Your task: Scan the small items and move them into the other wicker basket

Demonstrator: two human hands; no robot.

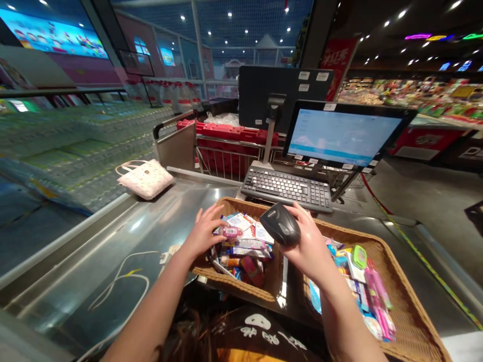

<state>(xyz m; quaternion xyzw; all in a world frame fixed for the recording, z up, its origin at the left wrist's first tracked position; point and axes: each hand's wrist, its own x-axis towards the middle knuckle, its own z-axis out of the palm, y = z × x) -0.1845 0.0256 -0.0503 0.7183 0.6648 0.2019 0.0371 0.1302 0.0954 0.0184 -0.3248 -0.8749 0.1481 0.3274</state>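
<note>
My right hand is wrapped round a black handheld barcode scanner, held above the gap between two wicker baskets. My left hand reaches into the left wicker basket, its fingers pinching a small pink packaged item on top of the pile. That basket holds several small colourful packets. The right wicker basket holds more packets, among them pink tubes and a green-topped item.
The baskets sit on a steel checkout counter. A black keyboard and a lit monitor stand behind them, with a second screen's back further off. A pale handbag lies at the left. Red shopping baskets sit beyond.
</note>
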